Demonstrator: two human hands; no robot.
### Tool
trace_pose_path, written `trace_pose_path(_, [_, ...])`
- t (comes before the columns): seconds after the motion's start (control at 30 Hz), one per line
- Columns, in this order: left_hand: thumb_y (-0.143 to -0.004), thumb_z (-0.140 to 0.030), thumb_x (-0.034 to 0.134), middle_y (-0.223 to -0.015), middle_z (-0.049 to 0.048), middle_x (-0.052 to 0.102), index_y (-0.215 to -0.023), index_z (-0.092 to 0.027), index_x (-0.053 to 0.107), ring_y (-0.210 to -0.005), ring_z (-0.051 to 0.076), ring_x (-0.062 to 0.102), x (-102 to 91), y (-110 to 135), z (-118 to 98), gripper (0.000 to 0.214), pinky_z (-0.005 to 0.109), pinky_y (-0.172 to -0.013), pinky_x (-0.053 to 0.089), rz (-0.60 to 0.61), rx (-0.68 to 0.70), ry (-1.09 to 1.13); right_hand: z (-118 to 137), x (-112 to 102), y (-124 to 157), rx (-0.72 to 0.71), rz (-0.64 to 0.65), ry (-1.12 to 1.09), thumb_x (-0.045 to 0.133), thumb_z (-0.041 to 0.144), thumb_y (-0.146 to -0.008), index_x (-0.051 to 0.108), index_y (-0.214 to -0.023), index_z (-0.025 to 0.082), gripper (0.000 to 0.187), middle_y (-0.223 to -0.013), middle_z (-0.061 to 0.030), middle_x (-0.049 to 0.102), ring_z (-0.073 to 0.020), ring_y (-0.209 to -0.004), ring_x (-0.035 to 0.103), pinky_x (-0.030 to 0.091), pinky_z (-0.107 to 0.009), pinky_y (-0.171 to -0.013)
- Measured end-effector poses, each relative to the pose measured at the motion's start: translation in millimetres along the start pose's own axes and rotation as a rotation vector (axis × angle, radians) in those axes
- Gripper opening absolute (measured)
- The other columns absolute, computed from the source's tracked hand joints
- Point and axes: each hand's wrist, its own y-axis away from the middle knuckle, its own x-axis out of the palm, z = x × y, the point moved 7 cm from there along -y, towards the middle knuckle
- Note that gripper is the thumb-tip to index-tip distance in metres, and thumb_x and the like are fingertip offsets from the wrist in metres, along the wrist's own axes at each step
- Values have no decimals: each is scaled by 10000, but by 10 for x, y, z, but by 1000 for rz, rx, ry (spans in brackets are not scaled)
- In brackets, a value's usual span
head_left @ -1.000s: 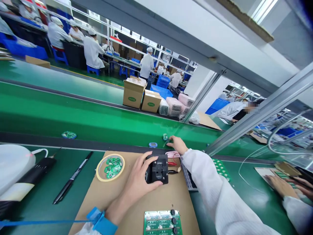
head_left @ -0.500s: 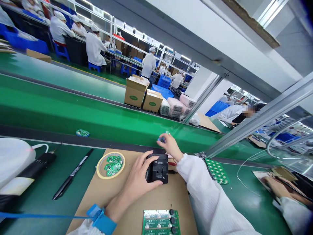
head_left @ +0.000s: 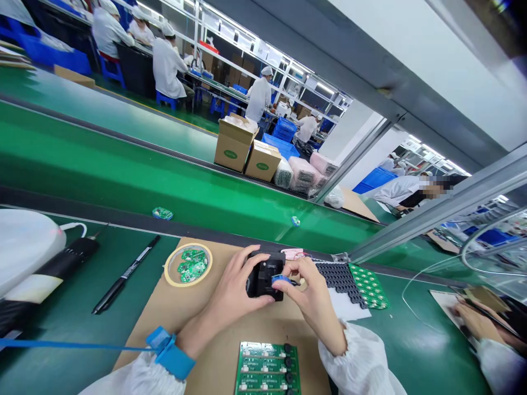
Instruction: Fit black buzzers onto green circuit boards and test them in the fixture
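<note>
A black fixture block (head_left: 263, 277) stands on a brown cardboard mat (head_left: 230, 323). My left hand (head_left: 233, 291) is wrapped round its left side. My right hand (head_left: 307, 291) pinches a small blue-rimmed part (head_left: 279, 278) against the fixture's right front. A tape ring (head_left: 188, 264) holding several small green boards lies left of the fixture. A green circuit board panel (head_left: 267, 370) lies near me on the mat. A blue wrist strap (head_left: 171, 351) is on my left wrist.
A green conveyor belt (head_left: 123, 175) runs behind the mat with two small parts (head_left: 162, 213) (head_left: 295, 221) on it. A black pen (head_left: 123, 280), a black tool (head_left: 53, 266), a black tray (head_left: 340, 274), a green panel (head_left: 368, 285) and another person's hand (head_left: 473, 315) lie around.
My right hand left the belt with the small blue part and came back to the fixture. The view tilted down slightly. The parts on the belt moved right.
</note>
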Motion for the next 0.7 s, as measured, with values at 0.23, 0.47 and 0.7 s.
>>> trace_pose_path(0.23, [-650, -195, 829, -1437, 66, 440, -1275, -308, 482, -1333, 317, 426, -2, -6, -22, 724, 503, -1101, 394, 32, -3, 12, -28, 181, 47, 60, -5, -63, 566, 339, -946, 649, -967, 247, 126, -939, -30, 654, -190, -874, 607, 507, -324, -778])
trace_pose_path(0.47, [-700, -206, 785, -1443, 69, 420, -1307, -308, 452, -1329, 308, 419, 14, 14, -16, 700, 487, -1103, 388, 21, 10, 12, -1, 207, 193, -123, -25, 132, 587, 342, -935, 552, -1268, 279, 341, -1319, -90, 527, -265, -1256, 481, 426, -486, -1046])
trace_pose_path(0.7, [-715, -205, 767, -1438, 74, 415, -1316, -300, 437, -1327, 298, 415, 29, 18, 3, 693, 472, -1114, 371, 23, 28, -4, -22, 297, 263, -292, 78, 152, 561, 268, -958, 443, -1410, 291, 467, -1351, -54, 579, -243, -1354, 434, 393, -491, -1103])
